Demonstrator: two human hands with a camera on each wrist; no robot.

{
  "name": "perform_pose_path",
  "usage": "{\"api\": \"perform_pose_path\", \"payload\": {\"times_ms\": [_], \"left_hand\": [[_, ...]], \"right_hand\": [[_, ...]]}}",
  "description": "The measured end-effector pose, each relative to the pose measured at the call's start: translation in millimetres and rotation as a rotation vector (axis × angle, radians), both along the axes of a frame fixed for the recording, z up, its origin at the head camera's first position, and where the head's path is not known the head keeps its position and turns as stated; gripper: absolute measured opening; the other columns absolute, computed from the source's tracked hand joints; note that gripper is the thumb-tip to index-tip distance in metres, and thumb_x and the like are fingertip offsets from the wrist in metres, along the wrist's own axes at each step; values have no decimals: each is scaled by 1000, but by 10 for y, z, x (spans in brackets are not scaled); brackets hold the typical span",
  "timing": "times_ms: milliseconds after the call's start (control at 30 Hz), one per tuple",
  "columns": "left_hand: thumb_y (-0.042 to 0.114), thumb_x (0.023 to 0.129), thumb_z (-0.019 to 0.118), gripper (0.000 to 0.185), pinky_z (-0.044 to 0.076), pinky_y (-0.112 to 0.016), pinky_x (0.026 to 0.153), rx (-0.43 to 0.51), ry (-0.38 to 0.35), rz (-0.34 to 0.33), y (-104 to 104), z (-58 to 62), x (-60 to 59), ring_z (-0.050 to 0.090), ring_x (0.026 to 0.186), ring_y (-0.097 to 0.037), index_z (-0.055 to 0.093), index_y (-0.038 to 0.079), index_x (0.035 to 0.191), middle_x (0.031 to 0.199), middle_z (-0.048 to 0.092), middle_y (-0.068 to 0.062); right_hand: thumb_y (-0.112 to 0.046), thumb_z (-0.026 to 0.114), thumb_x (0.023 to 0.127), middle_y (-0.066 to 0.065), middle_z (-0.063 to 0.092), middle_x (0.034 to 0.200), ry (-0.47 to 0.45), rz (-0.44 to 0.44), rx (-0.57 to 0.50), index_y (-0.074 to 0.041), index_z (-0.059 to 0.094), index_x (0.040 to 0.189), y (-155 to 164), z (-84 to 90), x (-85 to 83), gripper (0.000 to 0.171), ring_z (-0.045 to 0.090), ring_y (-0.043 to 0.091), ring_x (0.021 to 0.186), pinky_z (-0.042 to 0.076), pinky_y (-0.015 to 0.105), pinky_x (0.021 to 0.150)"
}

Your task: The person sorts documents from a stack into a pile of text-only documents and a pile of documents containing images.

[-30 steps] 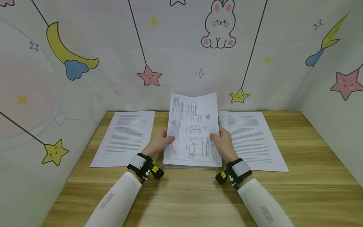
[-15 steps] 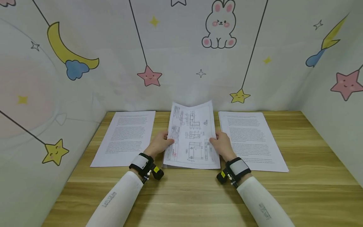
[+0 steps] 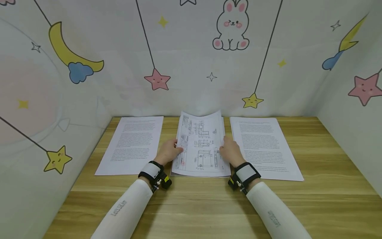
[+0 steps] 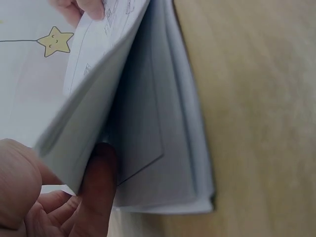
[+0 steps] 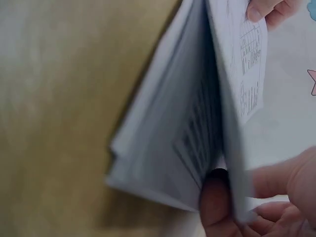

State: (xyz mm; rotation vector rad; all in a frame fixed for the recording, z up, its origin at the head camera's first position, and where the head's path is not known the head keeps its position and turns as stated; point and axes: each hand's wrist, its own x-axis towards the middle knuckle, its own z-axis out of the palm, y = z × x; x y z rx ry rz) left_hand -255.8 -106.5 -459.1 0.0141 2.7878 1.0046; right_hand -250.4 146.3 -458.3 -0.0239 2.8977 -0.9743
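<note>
In the middle of the head view, a bundle of paper sheets with technical drawings is held by both hands, its far edge curving up. My left hand pinches the left side, thumb on top and fingers beneath, as the left wrist view shows with the bundle's edge. My right hand grips the right side likewise; in the right wrist view a finger lies under the raised sheets. Below the bundle lies another paper stack, its near edges slightly uneven, with a wedge-shaped gap between the two.
To the left lies a stack of printed text pages; another text stack lies to the right, close to my right hand. All rest on a wooden table. A decorated backdrop stands behind the table's far edge.
The drawing bundle has come down toward the lower stack, its far edge dropping. Both hands move with it, the right one shifting slightly left. The side stacks stay put.
</note>
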Motion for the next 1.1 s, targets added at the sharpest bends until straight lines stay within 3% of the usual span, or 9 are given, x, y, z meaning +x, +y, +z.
{"api": "perform_pose_path", "payload": {"times_ms": [167,333,433,567,667,900,1100], "left_hand": [[21,95,64,37,50,-27,68,-42,0,9,22,14,8,63,84,-19,60,1,126,106,69,-12],[22,94,65,30,49,-25,63,-78,1,20,39,-1,10,64,80,-18,65,3,117,102,70,-11],[23,93,66,28,49,-24,62,-93,11,31,53,-6,14,65,78,-17,67,5,115,99,72,-10],[24,92,68,29,49,-24,60,-106,32,51,67,0,31,65,75,-17,68,5,115,97,73,-10],[25,91,69,32,49,-24,59,-106,42,68,66,1,43,65,75,-17,68,5,117,97,73,-10],[28,89,72,33,44,-22,54,-129,55,88,49,-5,47,63,72,-16,70,4,112,93,72,-9],[28,89,72,29,42,-22,52,-124,51,90,40,12,59,61,67,-16,71,3,104,86,70,-9]], "right_hand": [[-4,52,93,31,64,114,-45,12,55,15,27,147,-34,33,0,63,64,26,72,43,24,49],[-10,57,94,27,64,114,-68,-9,132,14,22,150,-55,43,12,70,64,26,75,46,27,55],[-13,59,95,24,65,107,-52,-13,192,14,34,145,-62,54,27,62,63,24,71,46,27,52],[-15,61,95,17,64,87,-39,1,253,10,64,114,-78,86,63,32,60,22,63,42,25,47],[-17,62,95,13,60,81,-34,11,298,6,71,95,-90,103,86,25,58,21,61,42,25,48],[-23,64,95,13,58,84,19,19,432,4,74,90,-106,86,97,29,57,21,63,45,29,49],[-23,65,94,13,58,86,30,19,443,3,74,87,-116,72,85,28,57,21,64,46,30,49]]}}
